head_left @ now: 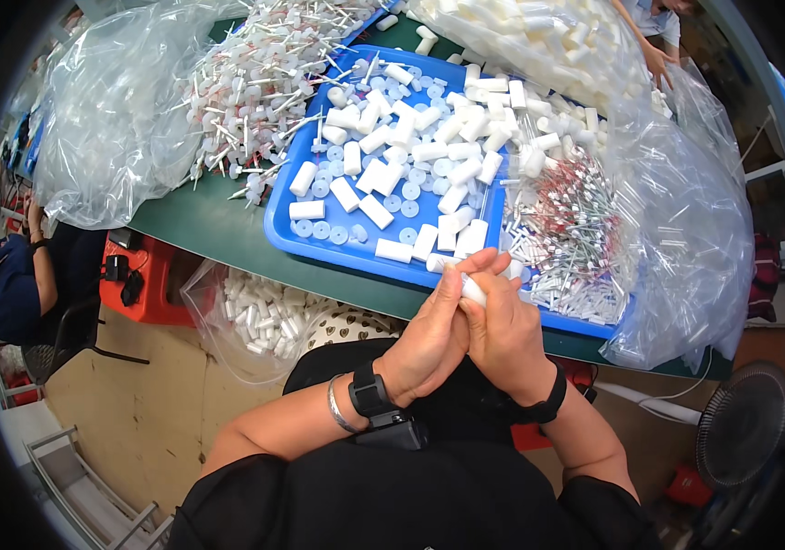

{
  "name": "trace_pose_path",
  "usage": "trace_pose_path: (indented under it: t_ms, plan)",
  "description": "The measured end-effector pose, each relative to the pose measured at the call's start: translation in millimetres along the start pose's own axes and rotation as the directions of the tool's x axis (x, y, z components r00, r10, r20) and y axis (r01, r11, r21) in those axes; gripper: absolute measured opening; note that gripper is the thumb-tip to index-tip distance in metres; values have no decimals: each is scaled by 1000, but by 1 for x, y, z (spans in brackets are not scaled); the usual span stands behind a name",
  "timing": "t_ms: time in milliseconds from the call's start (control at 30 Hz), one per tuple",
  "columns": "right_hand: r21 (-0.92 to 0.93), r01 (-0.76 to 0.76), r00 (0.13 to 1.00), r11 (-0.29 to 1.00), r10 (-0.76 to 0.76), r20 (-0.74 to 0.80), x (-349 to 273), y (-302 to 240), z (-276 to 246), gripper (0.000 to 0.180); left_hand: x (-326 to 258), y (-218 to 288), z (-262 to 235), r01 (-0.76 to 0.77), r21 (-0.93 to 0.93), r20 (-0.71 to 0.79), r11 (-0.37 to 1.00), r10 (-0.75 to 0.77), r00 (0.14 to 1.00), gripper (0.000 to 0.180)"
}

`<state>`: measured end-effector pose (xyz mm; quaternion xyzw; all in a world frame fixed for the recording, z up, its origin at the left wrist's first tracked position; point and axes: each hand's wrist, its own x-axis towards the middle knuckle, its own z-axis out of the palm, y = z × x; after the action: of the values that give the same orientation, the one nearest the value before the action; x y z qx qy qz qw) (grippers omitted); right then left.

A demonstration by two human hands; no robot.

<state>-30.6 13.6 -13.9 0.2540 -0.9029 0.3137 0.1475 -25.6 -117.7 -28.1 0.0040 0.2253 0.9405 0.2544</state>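
Note:
My left hand point(429, 341) and my right hand point(508, 337) are pressed together at the near edge of the blue tray point(319, 249). Between their closed fingers a small white cylinder point(472, 290) shows in part; the rest of it is covered. Just beyond my fingertips, many loose white cylinders point(375, 212) lie in the tray, mixed with translucent round discs point(338, 235). To the right of my hands, thin pins with red and white parts point(569, 220) are heaped in another blue tray point(585, 328).
A pile of white-stemmed pieces with translucent discs point(246, 101) covers the green table point(182, 220) at the left. Clear plastic bags point(113, 119) bulge on both sides. Below hangs a bag of white cylinders point(264, 312). A fan point(743, 423) stands right. Other people sit nearby.

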Motion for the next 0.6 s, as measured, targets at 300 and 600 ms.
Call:
trace_pose_path:
  t_ms: [300, 600]
  plan:
    - [527, -572, 811, 628, 340, 476, 15, -2, -28, 20, -1, 26, -2, 77, 113, -24, 991, -75, 997, 66]
    - [540, -455, 889, 708, 327, 321, 8, -2, 0, 28, -7, 21, -5, 59, 142, -49, 988, -53, 997, 67]
